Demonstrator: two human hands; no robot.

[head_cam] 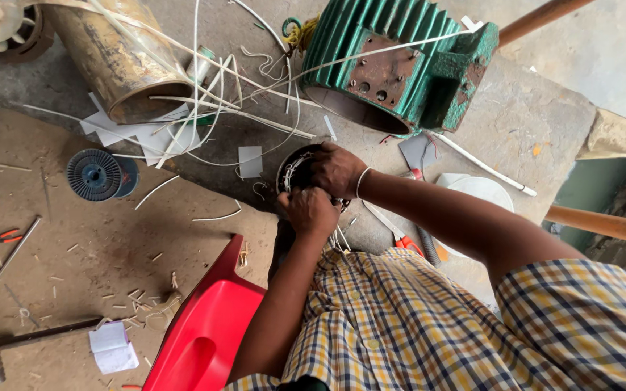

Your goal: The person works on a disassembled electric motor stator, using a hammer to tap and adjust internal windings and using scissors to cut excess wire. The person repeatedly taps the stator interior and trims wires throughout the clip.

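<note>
A small round dark motor stator [293, 164] with pale windings sits on the concrete floor in front of me. My right hand [336, 169] rests over its right side, fingers curled on the rim; a thin white band circles that wrist. My left hand [311, 211] grips the near edge of the stator, fingers closed on the windings. Much of the stator is hidden under both hands.
A green finned motor housing [393, 61] lies beyond, with a rusty yellow cylinder [114, 58] at left among white insulation strips [211, 108]. A blue wire spool [96, 174], a red plastic seat [208, 329], orange-handled pliers [407, 242] and a wooden board [52, 275] with scraps surround me.
</note>
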